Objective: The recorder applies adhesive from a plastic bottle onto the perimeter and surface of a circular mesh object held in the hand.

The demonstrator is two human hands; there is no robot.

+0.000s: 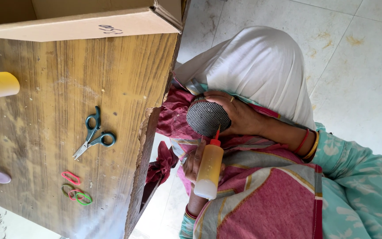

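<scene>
The right hand (237, 116) cupped a round dotted disc (206, 118) over the lap, fingers curled about its rim. The left hand (194, 163) gripped a glue bottle (209, 167), its red nozzle touching the disc's edge. On the wooden worktop (67, 88) lay scissors (93, 137) and, near them, coloured rubber bands (76, 189). A cardboard box (80, 20) sat at the worktop's end.

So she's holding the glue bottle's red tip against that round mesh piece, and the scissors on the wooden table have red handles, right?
Not quite. The head view shows the scissors on the wooden table have dark teal handles, not red. The rest holds: one hand holds the glue bottle, red tip at the round mesh piece, held by the other hand.
</scene>
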